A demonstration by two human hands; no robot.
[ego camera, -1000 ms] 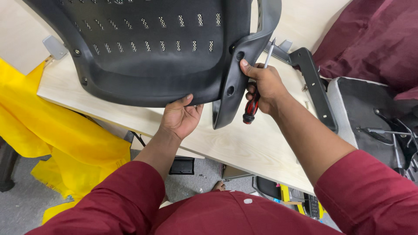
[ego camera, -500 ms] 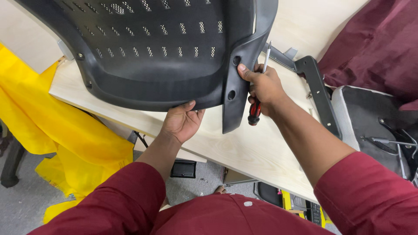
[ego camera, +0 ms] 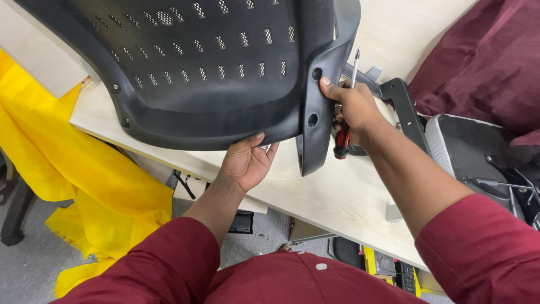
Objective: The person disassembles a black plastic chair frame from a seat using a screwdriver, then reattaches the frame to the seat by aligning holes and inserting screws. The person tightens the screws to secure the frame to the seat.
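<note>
A person in dark red sleeves is holding up a big black chair part (ego camera: 208, 73) with rows of little slots in it — it is resting over the edge of a pale wooden table (ego camera: 337, 197). The left hand (ego camera: 246, 161) is sitting under the bottom rim of the chair part, palm up, with its fingers curled onto the rim and pushing up on it. The right hand (ego camera: 354, 110) is off to the side of the left one, so the two hands are apart. It is pressing its thumb on the black side bracket (ego camera: 318, 112) that is running down the edge of the chair part, next to two round holes. The same hand is also squeezing a screwdriver (ego camera: 344, 121) with a red and black handle — the thin metal tip is poking up above the fingers. Just past the right hand a black armrest piece (ego camera: 408, 112) is lying on the table. Beyond that a dark red cloth (ego camera: 484, 62) is piled up. Down below the left hand, a yellow cloth (ego camera: 73, 169) is hanging by the table.
</note>
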